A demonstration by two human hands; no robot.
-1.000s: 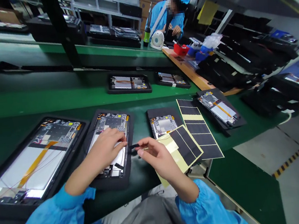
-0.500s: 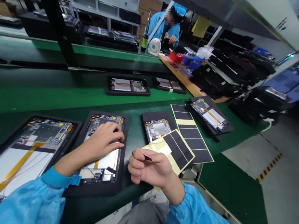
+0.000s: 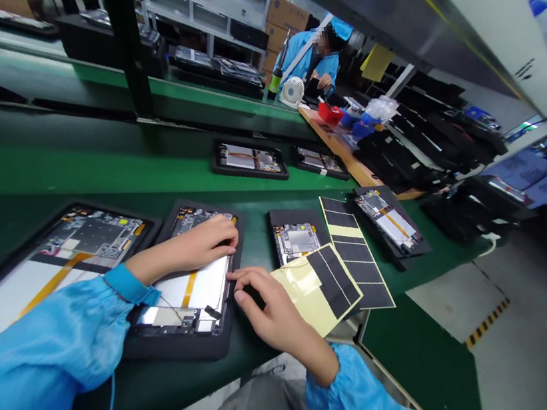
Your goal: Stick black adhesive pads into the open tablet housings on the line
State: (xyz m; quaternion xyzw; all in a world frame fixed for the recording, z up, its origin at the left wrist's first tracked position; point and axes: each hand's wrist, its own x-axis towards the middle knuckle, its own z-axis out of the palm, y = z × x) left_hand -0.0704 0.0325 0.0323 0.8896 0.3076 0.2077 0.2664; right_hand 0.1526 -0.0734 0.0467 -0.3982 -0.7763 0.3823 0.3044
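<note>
An opened tablet (image 3: pixel 208 282) lies in a black foam tray (image 3: pixel 181 348), with its circuit board, white battery and orange ribbon cable exposed. Across its upper part rests my left hand (image 3: pixel 203 244), fingers bent and pressed together at the right edge; what they hold, if anything, is hidden. My right hand (image 3: pixel 271 306) reaches that same edge lower down, its index fingertip touching it and the thumb apart. No black strip shows in the right fingers. A small black tape piece (image 3: pixel 212 312) sits near the tablet's lower right corner. Thin wires cross the lower part.
To the left lies another opened tablet (image 3: pixel 90 232). Right of my hands are a yellow backing sheet (image 3: pixel 309 287) with black strips, a longer strip sheet (image 3: pixel 360 254) and more opened tablets. A person (image 3: pixel 317 58) works across the bench near a white fan (image 3: pixel 291 92).
My right hand has turned over and moved to the tablet's right edge; the small black strip it held is out of sight. My left hand's fingers have drawn together at the edge.
</note>
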